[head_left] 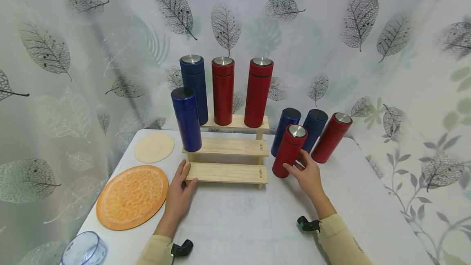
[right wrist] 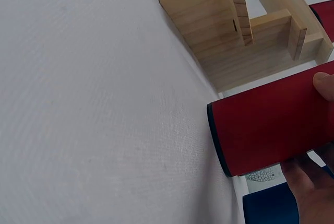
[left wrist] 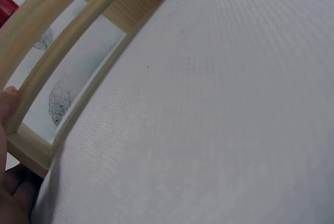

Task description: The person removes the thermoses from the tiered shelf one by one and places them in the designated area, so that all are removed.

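Centrally, the wooden step rack (head_left: 228,147) stands on the table (head_left: 257,224), the left hand (head_left: 179,189) resting flat-fingered against its bottom step. Just right, the right hand (head_left: 308,175) grips a tilted red flask (head_left: 290,151); two blue flasks (head_left: 301,128) crowd behind.

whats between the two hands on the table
In the head view, only the bottom step of the wooden rack lies between the left hand and the right hand, with bare white table nearer the person.

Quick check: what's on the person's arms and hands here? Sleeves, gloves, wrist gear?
Both hands, left hand and right hand, are bare: no gloves. Pale yellow long sleeves reach the wrists. A small black device sits by each cuff; the left device is all black, the right device has a green patch. No cables visible.
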### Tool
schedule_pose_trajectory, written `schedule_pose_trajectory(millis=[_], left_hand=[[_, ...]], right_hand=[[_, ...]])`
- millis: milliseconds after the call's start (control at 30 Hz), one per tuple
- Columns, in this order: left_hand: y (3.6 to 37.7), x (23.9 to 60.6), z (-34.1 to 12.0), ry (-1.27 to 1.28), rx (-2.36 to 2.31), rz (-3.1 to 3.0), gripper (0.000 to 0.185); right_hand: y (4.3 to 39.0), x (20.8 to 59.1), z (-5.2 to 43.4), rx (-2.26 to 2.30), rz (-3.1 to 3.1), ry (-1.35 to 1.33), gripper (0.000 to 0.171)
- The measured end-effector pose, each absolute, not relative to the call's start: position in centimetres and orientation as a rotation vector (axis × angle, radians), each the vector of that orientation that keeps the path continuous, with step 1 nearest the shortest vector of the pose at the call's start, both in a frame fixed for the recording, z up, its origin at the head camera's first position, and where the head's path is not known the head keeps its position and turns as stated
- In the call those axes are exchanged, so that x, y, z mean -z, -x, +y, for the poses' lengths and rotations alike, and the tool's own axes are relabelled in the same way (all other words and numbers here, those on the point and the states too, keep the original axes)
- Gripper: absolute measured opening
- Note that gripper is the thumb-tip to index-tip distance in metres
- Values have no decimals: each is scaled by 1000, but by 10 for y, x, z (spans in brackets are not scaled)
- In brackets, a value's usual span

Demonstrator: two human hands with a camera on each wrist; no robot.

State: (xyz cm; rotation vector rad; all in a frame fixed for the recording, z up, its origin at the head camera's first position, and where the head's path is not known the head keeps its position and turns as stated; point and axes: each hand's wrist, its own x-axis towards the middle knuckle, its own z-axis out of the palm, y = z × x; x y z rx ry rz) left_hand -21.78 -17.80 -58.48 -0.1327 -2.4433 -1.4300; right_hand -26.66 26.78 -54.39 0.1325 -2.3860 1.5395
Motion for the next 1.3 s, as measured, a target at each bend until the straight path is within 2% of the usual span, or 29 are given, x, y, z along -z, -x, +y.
schedule_pose_trajectory(millis=[667, 1167, 1300], left_hand=[[219, 584, -178, 133, 1425, -2443, 65], [217, 585, -177, 138, 1409, -2452, 64], [216, 584, -176, 134, 1400, -2465, 64]], right_hand=[[263, 541, 268, -1444, -2429, -123, 73], [234, 525, 276, -1417, -2260, -173, 56], [220, 509, 267, -1399, -2252, -178, 54]])
